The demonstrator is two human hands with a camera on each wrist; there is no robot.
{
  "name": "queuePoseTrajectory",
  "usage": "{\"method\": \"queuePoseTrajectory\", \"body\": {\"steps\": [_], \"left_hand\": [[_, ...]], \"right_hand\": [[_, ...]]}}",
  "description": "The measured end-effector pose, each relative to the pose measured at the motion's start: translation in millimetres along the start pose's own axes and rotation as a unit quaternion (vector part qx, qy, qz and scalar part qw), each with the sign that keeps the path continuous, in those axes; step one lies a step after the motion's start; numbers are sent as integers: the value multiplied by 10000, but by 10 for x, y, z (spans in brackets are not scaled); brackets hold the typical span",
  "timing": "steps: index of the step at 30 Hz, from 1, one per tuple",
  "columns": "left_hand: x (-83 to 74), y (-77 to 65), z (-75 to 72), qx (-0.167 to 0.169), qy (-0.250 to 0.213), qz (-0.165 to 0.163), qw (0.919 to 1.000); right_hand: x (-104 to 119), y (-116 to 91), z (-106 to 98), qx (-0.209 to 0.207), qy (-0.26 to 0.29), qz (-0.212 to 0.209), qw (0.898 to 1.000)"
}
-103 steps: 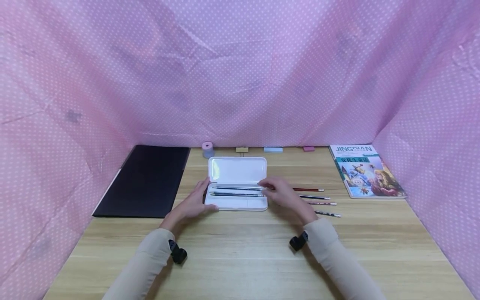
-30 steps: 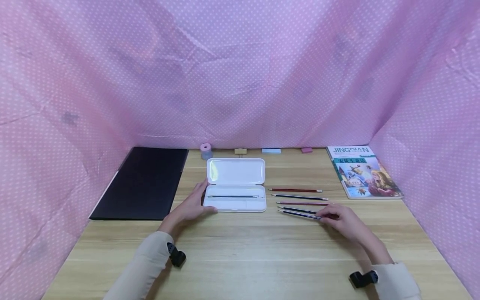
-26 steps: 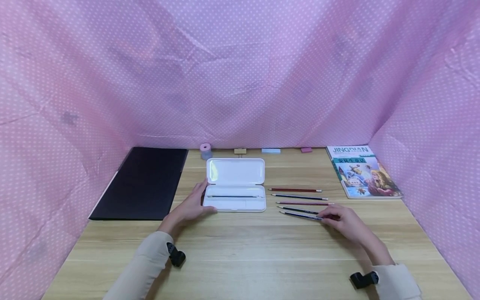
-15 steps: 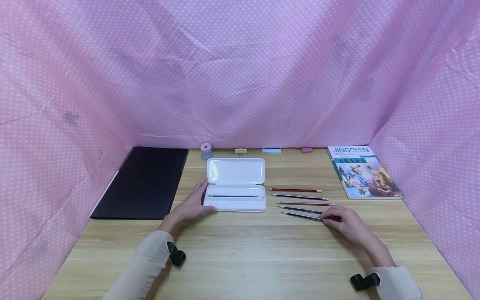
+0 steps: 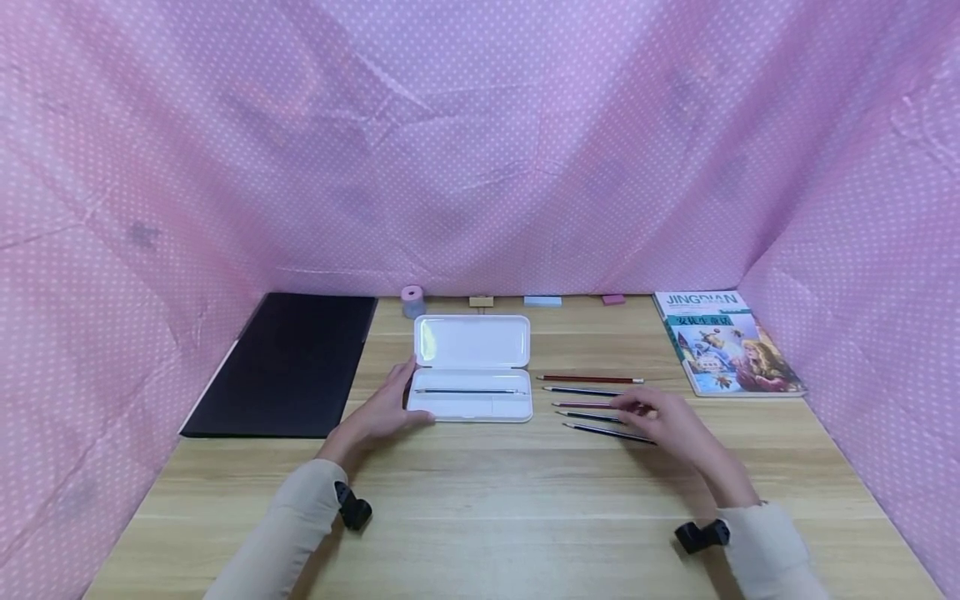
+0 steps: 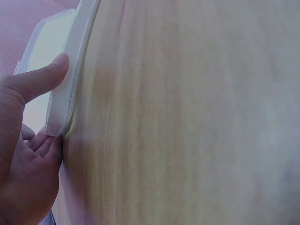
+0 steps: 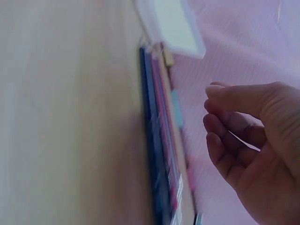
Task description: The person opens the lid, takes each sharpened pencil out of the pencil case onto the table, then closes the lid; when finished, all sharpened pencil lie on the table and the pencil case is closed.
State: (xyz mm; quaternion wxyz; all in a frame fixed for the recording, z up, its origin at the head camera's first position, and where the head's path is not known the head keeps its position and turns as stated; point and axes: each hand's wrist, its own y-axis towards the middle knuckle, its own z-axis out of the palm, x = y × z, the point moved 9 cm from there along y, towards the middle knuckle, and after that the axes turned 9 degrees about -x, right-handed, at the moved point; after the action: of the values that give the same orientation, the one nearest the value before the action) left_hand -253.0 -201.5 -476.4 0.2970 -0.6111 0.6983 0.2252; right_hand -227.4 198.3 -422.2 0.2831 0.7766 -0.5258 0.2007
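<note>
A white pencil case (image 5: pixel 450 410) lies with its lid folded back and one dark pencil (image 5: pixel 468 391) inside. My left hand (image 5: pixel 381 408) grips its left end; in the left wrist view, the thumb rests on the case wall (image 6: pixel 70 89) and the fingers curl at the corner. Several pencils lie in a row right of the case, tips pointing left, the nearest being a dark pencil (image 5: pixel 606 432). Over their right ends is my right hand (image 5: pixel 663 423). The right wrist view shows this hand (image 7: pixel 262 140) holding nothing, fingers loosely bent, apart from the blurred pencils (image 7: pixel 152 117).
A black folder (image 5: pixel 285 367) lies at left, a magazine (image 5: pixel 731 346) at right. Along the back stand a pink and grey roll (image 5: pixel 412 302), a yellow binder clip (image 5: pixel 482 302), a light blue block (image 5: pixel 542 301) and a pink eraser (image 5: pixel 613 299). Pink dotted cloth (image 5: pixel 480 150) hangs behind.
Pencils have left the case for the table since the earliest frame. The right hand shifted the nearest dark pencil slightly right, let go, then moved left and away. The left hand stayed put.
</note>
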Motion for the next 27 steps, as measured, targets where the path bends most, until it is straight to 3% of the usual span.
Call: {"method": "queuePoseTrajectory", "body": {"steps": [5, 13, 20, 24, 27], "left_hand": [[-20, -10, -17, -32, -41, 25, 10000], [-73, -21, -21, -49, -81, 84, 9999], [-79, -30, -22, -39, 14, 59, 10000], [-77, -28, -20, -41, -30, 71, 10000], [-65, -24, -18, -36, -96, 50, 9999]], "right_hand": [[361, 361, 189, 3, 355, -460, 9983], [778, 756, 773, 466, 1186, -834, 9883], [1023, 859, 1197, 988, 553, -996, 9886], [1049, 889, 1321, 1238, 146, -832, 9887], [1058, 927, 1354, 1281, 198, -800, 9883]]}}
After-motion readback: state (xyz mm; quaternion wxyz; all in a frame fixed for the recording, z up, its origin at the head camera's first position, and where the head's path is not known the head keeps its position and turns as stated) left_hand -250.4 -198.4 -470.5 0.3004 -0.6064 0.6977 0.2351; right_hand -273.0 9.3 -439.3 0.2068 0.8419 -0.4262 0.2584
